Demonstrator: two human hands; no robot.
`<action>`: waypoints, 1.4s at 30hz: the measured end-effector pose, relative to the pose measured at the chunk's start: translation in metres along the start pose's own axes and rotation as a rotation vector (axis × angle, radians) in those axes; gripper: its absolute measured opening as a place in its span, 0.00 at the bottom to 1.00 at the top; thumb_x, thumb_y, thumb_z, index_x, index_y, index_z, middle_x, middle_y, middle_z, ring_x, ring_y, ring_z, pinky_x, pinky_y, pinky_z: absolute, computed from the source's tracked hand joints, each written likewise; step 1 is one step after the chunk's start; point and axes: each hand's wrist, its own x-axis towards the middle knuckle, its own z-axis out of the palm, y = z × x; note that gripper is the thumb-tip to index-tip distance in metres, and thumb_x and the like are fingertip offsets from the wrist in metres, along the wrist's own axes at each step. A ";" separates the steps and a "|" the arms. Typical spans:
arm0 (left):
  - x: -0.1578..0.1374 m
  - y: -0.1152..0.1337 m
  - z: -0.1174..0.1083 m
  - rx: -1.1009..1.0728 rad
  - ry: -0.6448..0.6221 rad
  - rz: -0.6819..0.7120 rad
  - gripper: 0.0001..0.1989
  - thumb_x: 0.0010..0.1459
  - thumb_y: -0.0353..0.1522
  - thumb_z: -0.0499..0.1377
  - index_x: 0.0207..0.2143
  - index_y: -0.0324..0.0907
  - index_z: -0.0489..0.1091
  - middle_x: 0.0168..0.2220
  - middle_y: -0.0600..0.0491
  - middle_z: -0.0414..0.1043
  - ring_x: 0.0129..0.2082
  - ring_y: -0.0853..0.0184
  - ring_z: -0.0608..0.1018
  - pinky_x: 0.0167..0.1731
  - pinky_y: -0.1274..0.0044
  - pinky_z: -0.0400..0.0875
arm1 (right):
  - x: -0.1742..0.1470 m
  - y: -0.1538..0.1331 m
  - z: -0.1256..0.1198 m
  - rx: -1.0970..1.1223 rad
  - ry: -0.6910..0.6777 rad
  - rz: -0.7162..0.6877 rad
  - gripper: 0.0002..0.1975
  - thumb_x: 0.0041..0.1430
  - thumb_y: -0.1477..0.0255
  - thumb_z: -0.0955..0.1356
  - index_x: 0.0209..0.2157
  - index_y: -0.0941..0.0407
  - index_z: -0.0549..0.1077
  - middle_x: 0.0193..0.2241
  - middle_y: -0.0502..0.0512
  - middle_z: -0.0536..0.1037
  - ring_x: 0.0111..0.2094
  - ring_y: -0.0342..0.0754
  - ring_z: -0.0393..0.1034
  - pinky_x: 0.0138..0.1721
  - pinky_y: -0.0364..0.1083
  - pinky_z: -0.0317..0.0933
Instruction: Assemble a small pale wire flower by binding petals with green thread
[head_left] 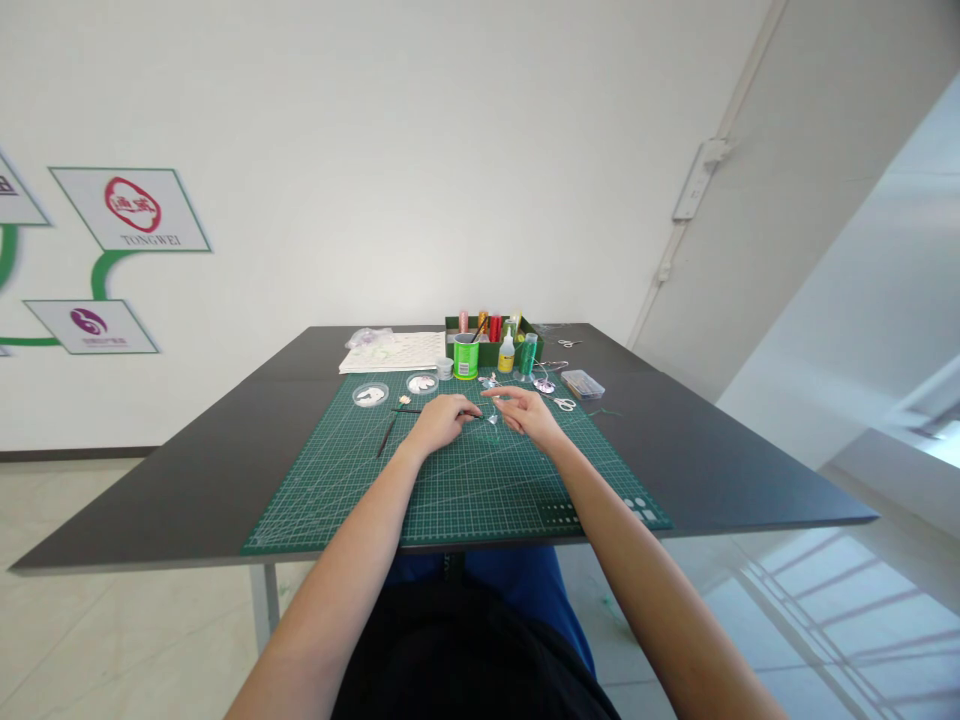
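Observation:
My left hand [445, 424] rests low over the green cutting mat [450, 500], fingers bent together around a thin dark stick-like tool [406, 410]. One end of that tool sticks out to the left; its exact kind is unclear. Opposite, my right hand [525, 415] has its index finger stretched toward the left fingertips, its other fingers loosely bent. Nothing shows in it. Between the hands is a small pale, shiny piece [493, 420], too small to name. Left of my left hand, another thin dark stick [386, 437] lies slanted on the mat.
Two shallow dishes with white pieces, one a left dish [370, 395], sit behind the hands. Farther back stand a green can [466, 358], a glue bottle [506, 354] and a thread box [487, 352]. Scissors [564, 404] and a clear case [583, 385] lie right.

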 end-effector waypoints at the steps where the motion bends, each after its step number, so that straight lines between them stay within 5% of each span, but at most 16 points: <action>1: 0.000 0.000 0.000 -0.009 -0.001 0.004 0.12 0.60 0.24 0.60 0.41 0.45 0.81 0.42 0.52 0.81 0.42 0.65 0.80 0.46 0.75 0.71 | 0.000 0.000 0.000 0.006 0.006 0.002 0.25 0.58 0.57 0.71 0.49 0.62 0.77 0.11 0.39 0.57 0.13 0.38 0.47 0.17 0.41 0.42; 42: 0.000 0.005 -0.004 -0.186 -0.022 0.001 0.08 0.59 0.26 0.62 0.39 0.42 0.80 0.39 0.52 0.82 0.38 0.65 0.81 0.41 0.76 0.71 | 0.005 0.007 -0.005 0.038 0.095 0.065 0.28 0.54 0.57 0.71 0.50 0.62 0.77 0.11 0.38 0.55 0.13 0.37 0.44 0.16 0.41 0.40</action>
